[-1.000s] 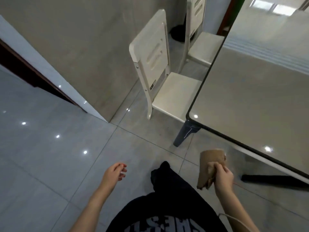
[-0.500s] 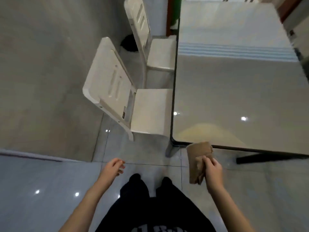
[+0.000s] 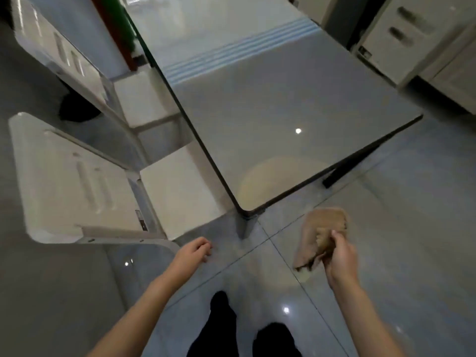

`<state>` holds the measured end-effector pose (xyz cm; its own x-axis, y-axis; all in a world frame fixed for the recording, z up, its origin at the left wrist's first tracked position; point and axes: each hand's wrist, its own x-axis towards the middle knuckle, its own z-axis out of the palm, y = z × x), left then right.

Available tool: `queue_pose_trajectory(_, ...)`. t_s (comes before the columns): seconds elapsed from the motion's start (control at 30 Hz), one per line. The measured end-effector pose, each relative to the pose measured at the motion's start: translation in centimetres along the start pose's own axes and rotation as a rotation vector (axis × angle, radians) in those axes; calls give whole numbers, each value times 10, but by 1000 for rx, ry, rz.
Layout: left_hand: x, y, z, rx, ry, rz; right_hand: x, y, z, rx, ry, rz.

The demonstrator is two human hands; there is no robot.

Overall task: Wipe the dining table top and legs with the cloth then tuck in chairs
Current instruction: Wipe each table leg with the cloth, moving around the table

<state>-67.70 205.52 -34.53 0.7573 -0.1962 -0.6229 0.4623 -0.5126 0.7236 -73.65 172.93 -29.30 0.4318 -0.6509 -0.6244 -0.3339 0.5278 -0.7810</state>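
Note:
The glossy grey dining table [image 3: 270, 99] stretches away from me, its near corner just ahead of my feet. A grey table leg [image 3: 244, 226] stands under that corner. My right hand [image 3: 340, 256] grips a bunched brown cloth [image 3: 319, 235] in the air below the table's near edge, apart from the table. My left hand [image 3: 193, 255] hangs loosely curled and holds nothing, close to the near white chair [image 3: 77, 181]. That chair sits at the table's left side with its seat partly under the top. A second white chair [image 3: 67, 60] stands farther along the same side.
Shiny grey floor tiles [image 3: 412, 240] spread to the right of the table. Another white chair [image 3: 401, 34] stands at the table's far right. A dark round object [image 3: 77, 109] lies on the floor behind the left chairs. A dark leg bar [image 3: 345, 168] shows under the right edge.
The view has swung to the right, so the table now runs straight ahead and the chairs sit at left. My right hand still grips the cloth, now farther right of the corner.

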Motion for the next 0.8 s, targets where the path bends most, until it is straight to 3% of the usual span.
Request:
queue_pose_trajectory(0.2, 67, -11, 51, -69, 79, 83, 44, 42, 24, 43, -70, -8)
queue_pose_trajectory(0.43, 193, -41, 116, -296, 271, 461, 107, 124, 81, 166, -377, -250)
queue_pose_trajectory(0.5, 218, -50, 126, -431, 283, 591, 120, 159, 102, 124, -422, -428)
queue_pose_trajectory(0.57, 242, -60, 134, -554, 219, 742, 136, 192, 124, -41, -355, -751)
queue_pose_trajectory(0.63, 267, -65, 141, -611, 263, 831, 156, 215, 144, -36, -292, -1003)
queue_pose_trajectory(0.7, 290, -70, 143, -603, 352, 917, 173, 222, 162, 24, -203, -1196)
queue_pose_trajectory(0.8, 308, -76, 141, -593, 342, 1050, 184, 220, 186, 73, 18, -1392)
